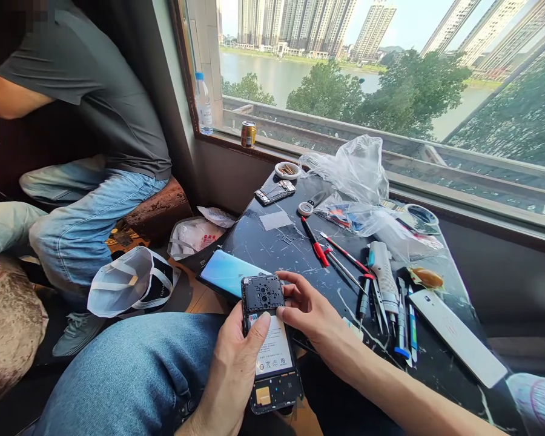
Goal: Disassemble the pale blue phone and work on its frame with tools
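Observation:
My left hand is wrapped round an opened phone with its back cover off, showing the white battery and black inner frame. Its thumb lies across the battery's top edge. My right hand touches the phone's upper right side, fingers curled against the camera area. Just behind the phone a blue glossy back cover lies on the corner of the black marble table.
Screwdrivers, tweezers and an electric driver lie on the table's right part, beside a white phone. Plastic bags, another opened phone and an ashtray sit further back. A seated person in jeans is on the left.

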Action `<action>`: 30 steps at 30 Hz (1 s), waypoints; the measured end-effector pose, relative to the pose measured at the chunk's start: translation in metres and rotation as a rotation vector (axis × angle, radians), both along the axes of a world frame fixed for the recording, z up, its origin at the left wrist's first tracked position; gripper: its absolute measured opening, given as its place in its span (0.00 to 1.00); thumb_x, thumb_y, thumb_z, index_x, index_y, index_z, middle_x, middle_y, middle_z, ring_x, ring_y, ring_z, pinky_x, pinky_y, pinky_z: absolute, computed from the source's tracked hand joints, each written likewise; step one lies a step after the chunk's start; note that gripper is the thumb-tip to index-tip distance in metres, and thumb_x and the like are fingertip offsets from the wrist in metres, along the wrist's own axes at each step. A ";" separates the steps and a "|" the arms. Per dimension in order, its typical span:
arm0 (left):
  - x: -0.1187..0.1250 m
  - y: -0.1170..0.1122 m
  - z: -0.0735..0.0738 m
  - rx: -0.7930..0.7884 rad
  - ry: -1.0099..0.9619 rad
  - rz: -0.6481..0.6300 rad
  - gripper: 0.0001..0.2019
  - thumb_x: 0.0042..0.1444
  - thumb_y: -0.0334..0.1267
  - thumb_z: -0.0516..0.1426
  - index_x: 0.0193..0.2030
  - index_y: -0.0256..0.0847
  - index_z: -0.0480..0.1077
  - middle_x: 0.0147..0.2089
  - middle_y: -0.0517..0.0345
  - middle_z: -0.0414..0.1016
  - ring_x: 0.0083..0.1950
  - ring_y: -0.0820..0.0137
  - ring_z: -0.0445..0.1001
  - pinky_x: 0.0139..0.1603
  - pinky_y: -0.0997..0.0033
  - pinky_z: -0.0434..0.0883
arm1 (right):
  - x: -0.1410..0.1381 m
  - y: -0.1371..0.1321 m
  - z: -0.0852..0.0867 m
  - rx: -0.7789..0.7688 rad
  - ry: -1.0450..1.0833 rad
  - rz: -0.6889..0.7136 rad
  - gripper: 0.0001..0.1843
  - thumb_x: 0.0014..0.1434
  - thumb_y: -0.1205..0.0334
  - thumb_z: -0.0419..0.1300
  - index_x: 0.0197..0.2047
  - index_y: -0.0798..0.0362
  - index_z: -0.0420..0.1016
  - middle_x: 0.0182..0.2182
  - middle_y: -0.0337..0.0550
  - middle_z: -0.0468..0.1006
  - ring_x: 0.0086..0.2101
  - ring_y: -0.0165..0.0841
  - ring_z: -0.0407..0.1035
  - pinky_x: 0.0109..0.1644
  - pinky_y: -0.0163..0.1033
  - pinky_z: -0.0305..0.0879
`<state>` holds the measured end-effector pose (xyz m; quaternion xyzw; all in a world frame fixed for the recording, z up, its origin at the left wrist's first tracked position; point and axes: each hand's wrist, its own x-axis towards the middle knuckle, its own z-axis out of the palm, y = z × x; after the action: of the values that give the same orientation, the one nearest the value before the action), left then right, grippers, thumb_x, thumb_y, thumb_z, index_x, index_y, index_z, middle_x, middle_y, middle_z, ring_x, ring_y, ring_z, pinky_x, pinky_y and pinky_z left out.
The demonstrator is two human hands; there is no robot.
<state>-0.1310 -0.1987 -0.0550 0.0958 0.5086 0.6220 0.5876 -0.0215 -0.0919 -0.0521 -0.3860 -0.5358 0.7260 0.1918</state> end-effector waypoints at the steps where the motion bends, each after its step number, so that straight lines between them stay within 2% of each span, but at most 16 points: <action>1: 0.000 0.000 -0.001 -0.013 -0.009 0.002 0.27 0.59 0.50 0.63 0.62 0.40 0.69 0.50 0.48 0.79 0.46 0.62 0.78 0.39 0.72 0.72 | -0.001 0.000 0.002 -0.041 0.003 0.023 0.23 0.52 0.64 0.64 0.52 0.50 0.70 0.39 0.37 0.74 0.35 0.30 0.67 0.39 0.35 0.65; 3: -0.002 0.000 -0.004 -0.054 -0.021 0.031 0.28 0.60 0.53 0.61 0.62 0.41 0.69 0.48 0.49 0.80 0.45 0.62 0.79 0.38 0.73 0.72 | -0.001 0.000 0.008 -0.099 0.014 0.091 0.13 0.54 0.62 0.65 0.43 0.53 0.74 0.34 0.37 0.74 0.35 0.31 0.68 0.41 0.36 0.65; 5: -0.003 -0.002 -0.007 -0.113 -0.010 0.084 0.29 0.59 0.54 0.61 0.62 0.41 0.69 0.46 0.51 0.81 0.44 0.63 0.79 0.37 0.73 0.73 | 0.001 0.001 0.012 -0.136 0.025 0.158 0.10 0.56 0.59 0.66 0.38 0.54 0.74 0.32 0.37 0.75 0.33 0.31 0.68 0.40 0.36 0.64; 8: -0.003 -0.004 -0.009 -0.182 0.016 0.131 0.29 0.57 0.55 0.63 0.61 0.41 0.71 0.42 0.53 0.81 0.41 0.64 0.80 0.35 0.74 0.73 | 0.005 0.005 0.014 -0.155 0.034 0.222 0.11 0.57 0.56 0.67 0.38 0.54 0.73 0.32 0.36 0.74 0.33 0.31 0.67 0.39 0.35 0.62; 14: -0.001 -0.002 -0.005 -0.153 0.002 0.096 0.29 0.55 0.54 0.64 0.58 0.39 0.72 0.36 0.54 0.82 0.34 0.65 0.80 0.29 0.74 0.72 | 0.007 0.010 0.011 0.009 -0.066 0.265 0.22 0.58 0.46 0.66 0.26 0.54 0.67 0.23 0.33 0.66 0.26 0.27 0.58 0.31 0.34 0.52; 19: -0.003 0.000 0.001 -0.165 -0.036 0.089 0.24 0.53 0.51 0.64 0.52 0.38 0.76 0.33 0.54 0.82 0.30 0.64 0.79 0.29 0.72 0.73 | 0.006 0.010 0.014 -0.026 -0.027 0.267 0.23 0.57 0.44 0.66 0.24 0.53 0.65 0.23 0.34 0.67 0.25 0.27 0.58 0.30 0.33 0.53; 24: -0.002 -0.001 0.003 -0.186 -0.043 0.073 0.26 0.51 0.55 0.66 0.48 0.35 0.77 0.33 0.49 0.83 0.29 0.62 0.80 0.30 0.69 0.75 | 0.011 0.013 0.017 -0.024 -0.093 0.365 0.18 0.58 0.47 0.64 0.30 0.54 0.70 0.28 0.36 0.71 0.27 0.28 0.63 0.33 0.34 0.58; 30: 0.000 -0.001 0.002 -0.171 -0.001 0.061 0.30 0.52 0.58 0.65 0.53 0.36 0.75 0.37 0.48 0.83 0.34 0.60 0.81 0.34 0.66 0.76 | 0.019 0.018 0.012 -0.073 -0.087 0.418 0.29 0.57 0.33 0.61 0.32 0.54 0.71 0.25 0.37 0.73 0.26 0.30 0.68 0.33 0.35 0.64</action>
<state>-0.1309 -0.2002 -0.0534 0.0294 0.5621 0.5942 0.5746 -0.0020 -0.0743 -0.0399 -0.3040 -0.5853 0.7517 -0.0003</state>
